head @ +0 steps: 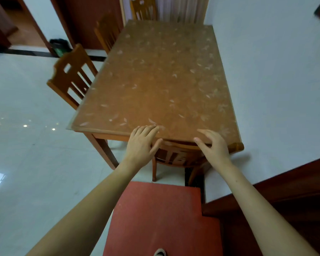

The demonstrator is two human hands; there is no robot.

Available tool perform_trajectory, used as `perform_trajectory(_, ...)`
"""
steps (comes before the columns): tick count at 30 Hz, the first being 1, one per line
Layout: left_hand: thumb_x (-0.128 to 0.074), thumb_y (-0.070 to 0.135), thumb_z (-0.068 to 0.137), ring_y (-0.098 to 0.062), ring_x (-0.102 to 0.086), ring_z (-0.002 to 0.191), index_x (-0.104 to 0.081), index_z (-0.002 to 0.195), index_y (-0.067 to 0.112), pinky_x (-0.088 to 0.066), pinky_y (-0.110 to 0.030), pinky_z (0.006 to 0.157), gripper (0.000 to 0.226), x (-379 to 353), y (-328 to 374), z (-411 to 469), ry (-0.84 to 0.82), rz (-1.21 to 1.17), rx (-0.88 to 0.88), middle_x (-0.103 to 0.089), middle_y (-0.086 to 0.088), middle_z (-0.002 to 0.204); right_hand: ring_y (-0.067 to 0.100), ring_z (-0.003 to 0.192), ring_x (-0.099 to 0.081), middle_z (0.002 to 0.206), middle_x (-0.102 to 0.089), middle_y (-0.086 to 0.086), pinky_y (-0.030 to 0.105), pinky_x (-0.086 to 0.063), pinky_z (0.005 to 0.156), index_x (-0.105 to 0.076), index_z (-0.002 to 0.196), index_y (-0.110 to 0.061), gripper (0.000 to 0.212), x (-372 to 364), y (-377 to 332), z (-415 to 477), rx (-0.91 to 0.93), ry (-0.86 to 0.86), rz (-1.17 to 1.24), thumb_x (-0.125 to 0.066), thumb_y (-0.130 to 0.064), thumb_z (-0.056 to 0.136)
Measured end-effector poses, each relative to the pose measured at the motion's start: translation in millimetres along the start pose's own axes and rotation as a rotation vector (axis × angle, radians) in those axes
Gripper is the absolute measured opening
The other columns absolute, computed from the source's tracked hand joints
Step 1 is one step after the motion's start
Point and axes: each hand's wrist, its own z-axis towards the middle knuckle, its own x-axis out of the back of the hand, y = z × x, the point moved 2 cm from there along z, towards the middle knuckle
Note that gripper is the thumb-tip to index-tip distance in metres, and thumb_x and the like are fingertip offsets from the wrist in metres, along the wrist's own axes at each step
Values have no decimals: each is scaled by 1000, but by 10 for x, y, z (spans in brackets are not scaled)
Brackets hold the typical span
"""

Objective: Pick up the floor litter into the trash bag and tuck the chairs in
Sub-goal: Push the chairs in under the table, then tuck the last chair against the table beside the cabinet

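Observation:
A wooden chair (177, 156) stands pushed under the near end of the brown patterned table (155, 80), its top rail against the table edge. My left hand (142, 145) hovers over the left of that rail, fingers spread. My right hand (212, 145) is over the right of the rail, fingers also apart and holding nothing. Another wooden chair (72, 76) sits at the table's left side, angled slightly. Two more chairs, one at the left (107, 32) and one at the far end (143, 9), stand further back. A black trash bag (60, 47) sits on the floor by the far wall.
A red mat (161, 218) lies on the glossy white floor under my feet. The white wall (275, 80) runs along the table's right side, with dark wood trim (294, 182) at lower right. A doorway (17, 24) opens at far left.

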Motion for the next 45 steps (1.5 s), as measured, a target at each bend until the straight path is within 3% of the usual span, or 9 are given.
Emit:
perform_trajectory(4,-41,38,98,-25,-48,125,-53,134,14,-32,-42,109,45,694,-124,-417,114,69,39,-57,-4,133,14,127,-50,131,-61,-3,47,-38,108,-61,130,-19,45,-24,-759,-161,191,65,-58,-46,-47,98)
perform_trajectory(11,-39,38,97,-22,-56,111,-60,124,12,-39,-34,96,43,1563,-641,-1709,251,104,263,-63,-2,122,19,126,-51,131,-62,-1,51,-31,112,-61,129,-17,49,-850,-1863,-792,436,-31,-191,-38,-47,98)
perform_trajectory(15,-39,41,96,-22,-60,107,-64,119,12,-41,-33,92,45,1742,-1028,-2620,206,107,456,-66,-1,117,20,121,-55,126,-64,0,49,-33,107,-63,126,-16,58,-1644,-2309,-1272,491,-182,-193,-31,-55,98)
perform_trajectory(20,-36,48,93,-22,-62,107,-67,116,14,-47,-36,91,51,2039,-1615,-3571,94,138,665,-67,1,116,21,115,-59,119,-67,-1,41,-35,103,-66,120,-15,50,-2584,-2982,-1651,557,-315,-127,-40,-49,95)
perform_trajectory(26,-34,50,93,-20,-58,114,-63,122,14,-45,-38,97,54,2754,-2336,-4166,191,142,852,-64,1,122,16,124,-52,129,-62,-3,43,-35,108,-61,128,-18,52,-3427,-3912,-1695,684,-448,-96,-36,-52,97)
perform_trajectory(32,-33,51,93,-15,-54,116,-61,126,18,-37,-27,97,54,3041,-3035,-4231,266,126,955,-62,6,124,16,121,-54,127,-63,-4,44,-37,108,-62,127,-18,50,-4031,-4481,-1307,748,-454,-83,-38,-50,96)
perform_trajectory(36,-32,52,93,-14,-54,116,-60,127,19,-39,-28,97,55,2966,-3653,-3952,235,95,982,-62,7,125,18,118,-56,124,-64,-3,47,-41,104,-63,124,-17,49,-4505,-4624,-752,746,-466,-95,-39,-49,96)
perform_trajectory(45,-31,52,93,-16,-54,117,-59,128,19,-41,-31,97,56,3304,-5334,-2318,216,121,961,-62,7,124,18,120,-54,127,-63,-4,39,-39,106,-61,129,-18,54,-5501,-5262,1249,704,-504,-84,-34,-53,96)
